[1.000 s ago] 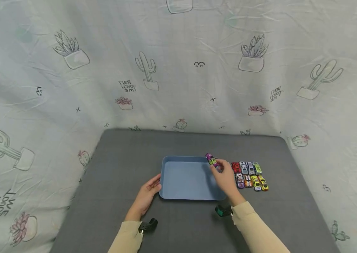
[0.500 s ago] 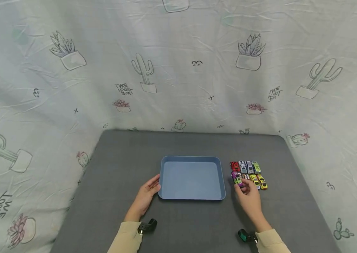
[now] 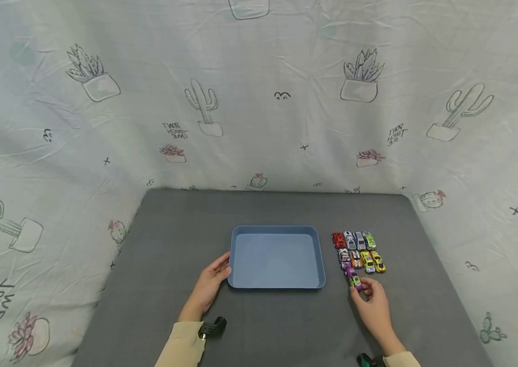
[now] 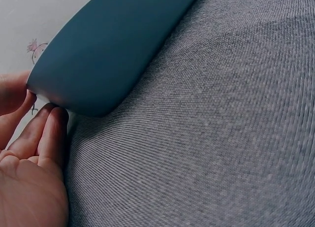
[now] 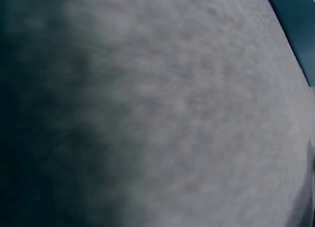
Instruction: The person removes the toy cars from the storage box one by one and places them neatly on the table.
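A purple and green toy car (image 3: pixel 353 279) is pinched between the thumb and fingers of my right hand (image 3: pixel 372 300). It sits just in front of the near row of toy cars, close to a white, red and purple toy car (image 3: pixel 343 257). My left hand (image 3: pixel 207 286) rests at the left side of a blue tray (image 3: pixel 277 283), its fairly straight fingertips touching the wall. In the left wrist view the fingers (image 4: pixel 51 133) meet the tray's corner (image 4: pixel 93 84). The right wrist view is blurred and shows neither the right hand's fingers nor the car.
Two rows of toy cars stand right of the tray, among them a red car (image 3: pixel 339 240), a green car (image 3: pixel 369 240) and a yellow car (image 3: pixel 378 261). Grey cloth (image 3: pixel 268 326) covers the table. A printed curtain (image 3: pixel 259 102) hangs behind and at both sides.
My right hand has carried the purple and green car from above the tray's right side, rightward and then toward me, to the near side of the car rows. My left hand stays at the tray.
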Tool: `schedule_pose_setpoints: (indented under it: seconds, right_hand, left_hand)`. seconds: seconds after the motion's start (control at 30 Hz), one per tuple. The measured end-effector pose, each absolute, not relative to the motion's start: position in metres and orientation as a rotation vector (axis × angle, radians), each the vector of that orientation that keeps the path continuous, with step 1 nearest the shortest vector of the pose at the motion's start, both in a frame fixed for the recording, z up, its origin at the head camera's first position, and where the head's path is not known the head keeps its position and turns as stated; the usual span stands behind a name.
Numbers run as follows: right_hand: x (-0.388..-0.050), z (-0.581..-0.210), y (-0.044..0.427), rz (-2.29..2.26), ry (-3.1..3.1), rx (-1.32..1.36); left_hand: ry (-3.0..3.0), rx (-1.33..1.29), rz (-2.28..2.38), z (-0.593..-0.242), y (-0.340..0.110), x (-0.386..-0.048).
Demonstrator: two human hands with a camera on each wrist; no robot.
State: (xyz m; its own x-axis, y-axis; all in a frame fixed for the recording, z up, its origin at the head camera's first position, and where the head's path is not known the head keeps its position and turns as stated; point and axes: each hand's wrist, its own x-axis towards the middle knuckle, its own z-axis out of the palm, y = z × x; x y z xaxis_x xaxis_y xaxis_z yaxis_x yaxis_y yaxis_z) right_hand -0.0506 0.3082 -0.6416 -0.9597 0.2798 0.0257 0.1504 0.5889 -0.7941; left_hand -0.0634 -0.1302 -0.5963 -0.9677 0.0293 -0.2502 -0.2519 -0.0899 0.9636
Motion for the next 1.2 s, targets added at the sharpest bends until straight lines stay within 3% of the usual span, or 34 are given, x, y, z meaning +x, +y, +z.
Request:
schedule_pose_setpoints:
  seconds: [0.3,0.83,1.2]
  right_hand:
    - [-0.05,-0.644,0.313,1.311,-2.72,-0.302]
    - [-0.053,-0.642,0.313,1.198,-2.814,-0.209]
    - [-0.053,-0.643,0.31,1.17,-2.811,-0.216]
  left_hand:
    - [2.007,-0.29,2.194,-0.614,-0.132,-0.066]
    - [1.99,-0.24,2.163,-0.59,-0.13,-0.064]
    - [2.022,-0.266,2.187,-0.615,-0.132,-0.066]
